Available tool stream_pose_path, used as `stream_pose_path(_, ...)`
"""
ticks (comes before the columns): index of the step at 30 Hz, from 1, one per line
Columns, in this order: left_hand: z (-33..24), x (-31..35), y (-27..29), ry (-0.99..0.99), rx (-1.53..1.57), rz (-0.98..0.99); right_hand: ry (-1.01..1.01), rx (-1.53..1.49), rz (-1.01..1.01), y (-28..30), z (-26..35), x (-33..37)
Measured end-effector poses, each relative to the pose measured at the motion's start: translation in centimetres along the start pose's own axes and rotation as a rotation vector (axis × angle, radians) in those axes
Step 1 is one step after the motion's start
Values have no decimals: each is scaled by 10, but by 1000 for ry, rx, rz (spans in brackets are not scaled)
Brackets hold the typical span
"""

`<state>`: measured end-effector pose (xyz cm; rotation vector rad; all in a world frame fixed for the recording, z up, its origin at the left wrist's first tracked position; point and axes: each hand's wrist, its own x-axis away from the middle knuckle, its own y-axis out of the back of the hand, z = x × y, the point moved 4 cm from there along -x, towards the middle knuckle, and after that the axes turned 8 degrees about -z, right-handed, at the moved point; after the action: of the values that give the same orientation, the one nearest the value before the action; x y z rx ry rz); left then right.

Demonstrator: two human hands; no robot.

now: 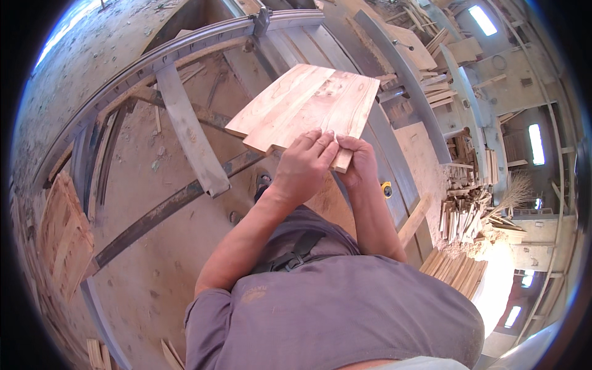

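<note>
A pale wooden panel made of several boards joined side by side is held up in front of me, its near edge stepped where the board ends are uneven. My left hand is closed over that near edge, fingers bent together on the upper face. Beside it, my right hand grips the near right corner, thumb on top and its other fingers mostly hidden underneath. The two hands almost touch. Below the panel lies the metal machine table, partly covered by it.
A yellow tape measure rests right of my right forearm. Left, a metal frame with a grey crossbar spans the dusty floor. Another wooden panel stands far left. Stacked strips and a scrap pile lie right.
</note>
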<state>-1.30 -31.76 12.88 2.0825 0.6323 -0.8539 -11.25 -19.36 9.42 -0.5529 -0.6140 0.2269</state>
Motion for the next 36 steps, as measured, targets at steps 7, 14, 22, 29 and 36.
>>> stream_pose_path(7, -5, 61, 28, 93, -159, 187, 57, 142, 103, 11, -11, 35)
stream_pose_path(14, -13, 109, 64, 377, -268, 106, -196, 239, 544, 54, -44, -23)
stream_pose_path(22, -66, 217, 133, 978, -611, -352, -434, 246, 617, 26, -90, -6)
stream_pose_path(29, -44, 248, 196, 1481, 469, -978, -682, 276, 796, -30, -119, -2)
stream_pose_path(36, 10, 283, 241, 1420, 702, -1157, -624, 408, 901, -96, -176, 11)
